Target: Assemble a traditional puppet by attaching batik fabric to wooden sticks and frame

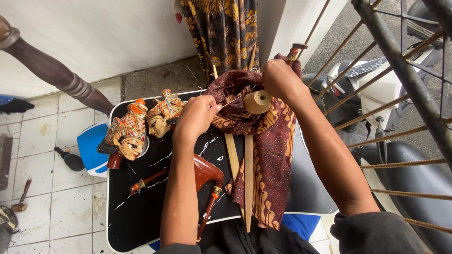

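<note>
The left hand (197, 115) pinches a thin needle (234, 99). The right hand (281, 79) grips the brown batik cloth (268, 141) bunched around the wooden puppet body (257, 101), over the black table (136, 211). Two painted puppet heads (143, 124) lie nearby.

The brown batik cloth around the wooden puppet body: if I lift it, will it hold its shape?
Probably not: the batik cloth drapes in soft folds, so it looks floppy. It may slide off the wooden sticks unless the left hand and right hand grip it.
</note>
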